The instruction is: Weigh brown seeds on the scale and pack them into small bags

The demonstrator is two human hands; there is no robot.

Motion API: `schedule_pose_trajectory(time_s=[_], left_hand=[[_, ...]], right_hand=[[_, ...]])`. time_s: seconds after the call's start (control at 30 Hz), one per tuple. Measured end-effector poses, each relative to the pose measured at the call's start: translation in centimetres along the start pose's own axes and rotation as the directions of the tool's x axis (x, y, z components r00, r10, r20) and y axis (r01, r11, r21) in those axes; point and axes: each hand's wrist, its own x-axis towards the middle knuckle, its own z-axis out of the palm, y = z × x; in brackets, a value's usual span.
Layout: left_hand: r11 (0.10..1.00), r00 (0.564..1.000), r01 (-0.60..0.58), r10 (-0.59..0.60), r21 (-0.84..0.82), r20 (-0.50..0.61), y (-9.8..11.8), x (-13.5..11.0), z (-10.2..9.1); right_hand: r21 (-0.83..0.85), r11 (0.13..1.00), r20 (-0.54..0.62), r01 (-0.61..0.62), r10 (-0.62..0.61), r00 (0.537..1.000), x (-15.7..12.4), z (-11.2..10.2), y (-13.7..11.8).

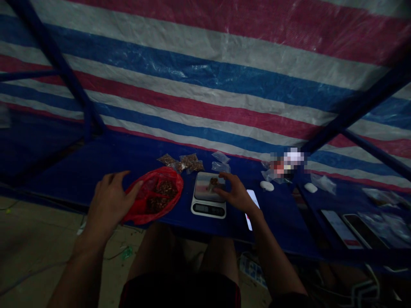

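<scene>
My left hand (111, 194) rests with curled fingers against the left edge of a red plastic bag (154, 194) holding brown nuts. My right hand (234, 192) reaches over a small digital scale (208, 199) on the blue table (80, 171). Its fingers pinch a small clear packet (213, 184) with brown contents that sits on the scale's plate. Several filled small packets (184, 162) lie behind the red bag. Empty clear packets (221, 162) lie behind the scale.
A white phone-like slab (252, 207) lies beside my right wrist. Two white oval objects (266, 185) sit further right, with more clear bags (323, 182) and phones (353, 229) at the right. A striped tarp (205, 77) and blue metal bars (58, 64) rise behind. My knees are under the table.
</scene>
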Motion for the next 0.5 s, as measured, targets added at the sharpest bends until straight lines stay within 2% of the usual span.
schedule_pose_trajectory(time_s=[0.07, 0.2, 0.3, 0.5], left_hand=[[0.996, 0.998, -0.06, 0.062, -0.059, 0.033, 0.6, 0.1, 0.1], [0.952, 0.967, -0.202, 0.23, -0.229, 0.105, 4.7, 1.1, 0.6], [0.923, 0.936, -0.271, 0.319, -0.275, 0.151, 7.3, 2.5, 1.0], [0.828, 0.874, -0.389, 0.47, -0.403, 0.122, 9.8, 6.4, 2.6]], right_hand=[[0.009, 1.0, -0.01, -0.026, 0.026, 1.0, 0.0, 1.0, 0.6], [0.008, 0.999, -0.029, -0.046, 0.046, 0.999, 0.4, 2.0, 0.8], [0.009, 0.999, -0.02, -0.038, 0.038, 0.999, 0.6, 1.9, 0.4], [0.041, 0.998, -0.054, -0.052, 0.055, 0.997, 0.5, 1.2, -0.1]])
